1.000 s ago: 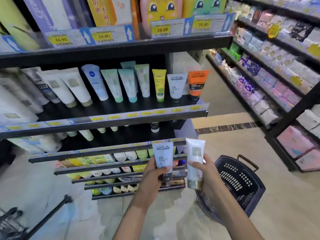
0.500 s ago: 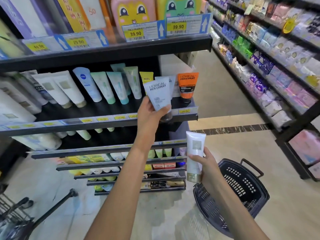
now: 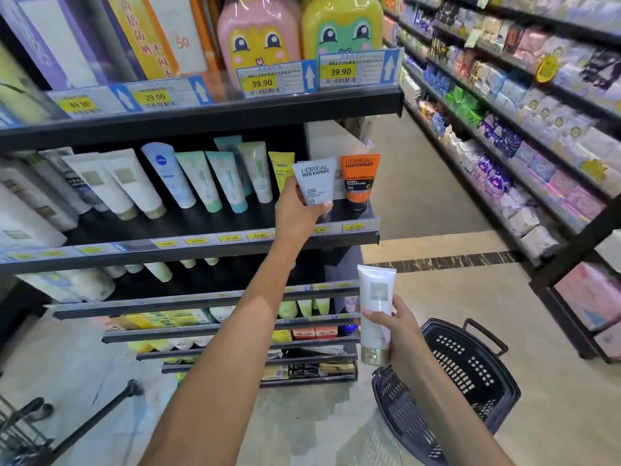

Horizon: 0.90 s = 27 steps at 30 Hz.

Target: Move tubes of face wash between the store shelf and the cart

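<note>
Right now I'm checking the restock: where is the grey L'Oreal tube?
In the head view, the grey L'Oreal tube is at the middle shelf's right end, held by the left hand beside the orange L'Oreal tube.

Your one head camera looks forward and down, close on the shelf point(image 3: 215, 243) at 11 o'clock, the basket point(image 3: 470, 381) low at 4 o'clock.

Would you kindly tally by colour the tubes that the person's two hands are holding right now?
Grey tube, in the left hand: 1
White tube, in the right hand: 1
Total: 2
</note>
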Each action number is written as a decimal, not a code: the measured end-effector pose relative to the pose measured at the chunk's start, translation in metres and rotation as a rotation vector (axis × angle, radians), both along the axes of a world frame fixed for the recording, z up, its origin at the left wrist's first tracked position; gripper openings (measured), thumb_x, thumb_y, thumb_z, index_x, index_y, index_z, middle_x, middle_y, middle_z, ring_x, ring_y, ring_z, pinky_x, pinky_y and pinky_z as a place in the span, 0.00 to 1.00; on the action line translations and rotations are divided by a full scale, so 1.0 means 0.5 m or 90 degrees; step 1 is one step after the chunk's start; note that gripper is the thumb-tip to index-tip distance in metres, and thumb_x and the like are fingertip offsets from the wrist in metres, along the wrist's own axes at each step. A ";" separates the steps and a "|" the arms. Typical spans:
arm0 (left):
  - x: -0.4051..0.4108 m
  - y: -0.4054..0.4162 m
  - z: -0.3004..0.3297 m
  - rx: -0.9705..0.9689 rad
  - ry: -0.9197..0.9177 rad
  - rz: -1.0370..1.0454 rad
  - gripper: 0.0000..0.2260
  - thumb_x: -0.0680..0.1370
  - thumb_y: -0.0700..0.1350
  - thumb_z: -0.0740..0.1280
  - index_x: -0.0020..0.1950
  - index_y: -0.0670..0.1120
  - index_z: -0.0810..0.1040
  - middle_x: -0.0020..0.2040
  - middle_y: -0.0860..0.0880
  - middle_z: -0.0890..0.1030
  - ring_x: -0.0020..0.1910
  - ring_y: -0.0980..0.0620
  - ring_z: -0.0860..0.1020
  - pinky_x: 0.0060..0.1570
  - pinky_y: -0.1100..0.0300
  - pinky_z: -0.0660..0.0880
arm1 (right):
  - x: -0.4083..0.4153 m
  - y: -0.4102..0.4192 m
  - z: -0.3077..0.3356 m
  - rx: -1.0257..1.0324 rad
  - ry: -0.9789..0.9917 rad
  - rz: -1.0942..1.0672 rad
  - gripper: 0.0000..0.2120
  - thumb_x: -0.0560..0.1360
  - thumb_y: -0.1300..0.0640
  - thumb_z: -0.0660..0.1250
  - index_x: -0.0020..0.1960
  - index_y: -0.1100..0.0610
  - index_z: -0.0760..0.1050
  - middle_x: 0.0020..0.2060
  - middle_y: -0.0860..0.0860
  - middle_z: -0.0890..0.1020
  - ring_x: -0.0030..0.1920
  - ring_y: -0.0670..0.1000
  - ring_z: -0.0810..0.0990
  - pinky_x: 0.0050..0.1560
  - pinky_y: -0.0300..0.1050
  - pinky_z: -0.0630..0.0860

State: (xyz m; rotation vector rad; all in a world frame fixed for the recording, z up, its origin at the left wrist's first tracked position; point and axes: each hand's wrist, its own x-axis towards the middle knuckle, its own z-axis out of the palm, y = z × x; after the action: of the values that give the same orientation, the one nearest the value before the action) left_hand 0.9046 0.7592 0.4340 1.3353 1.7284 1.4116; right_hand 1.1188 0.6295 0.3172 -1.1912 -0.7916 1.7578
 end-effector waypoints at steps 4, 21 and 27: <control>0.006 0.005 -0.017 -0.024 0.049 0.001 0.28 0.69 0.41 0.82 0.62 0.50 0.71 0.63 0.50 0.81 0.63 0.51 0.79 0.57 0.53 0.82 | -0.001 -0.005 0.005 -0.003 -0.010 0.002 0.28 0.65 0.57 0.79 0.64 0.50 0.76 0.55 0.59 0.84 0.50 0.59 0.84 0.45 0.55 0.82; -0.030 -0.050 0.007 -0.049 0.142 -0.001 0.29 0.73 0.43 0.79 0.70 0.45 0.69 0.66 0.46 0.79 0.67 0.49 0.76 0.63 0.57 0.74 | -0.066 -0.018 0.061 0.075 0.007 0.072 0.27 0.71 0.59 0.79 0.65 0.45 0.75 0.56 0.53 0.85 0.55 0.58 0.84 0.52 0.59 0.84; -0.205 -0.129 -0.014 -0.036 0.246 0.062 0.25 0.76 0.52 0.76 0.70 0.46 0.75 0.63 0.49 0.80 0.64 0.51 0.76 0.64 0.54 0.74 | -0.176 -0.005 0.119 0.114 0.062 0.113 0.30 0.67 0.57 0.76 0.68 0.51 0.74 0.59 0.57 0.83 0.54 0.59 0.84 0.46 0.53 0.83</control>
State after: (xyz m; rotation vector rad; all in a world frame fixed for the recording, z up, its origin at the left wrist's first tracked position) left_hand 0.8022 0.6947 0.4269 1.5905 2.0868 1.1997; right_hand 1.0308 0.6270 0.3764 -0.9331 -0.9987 1.8290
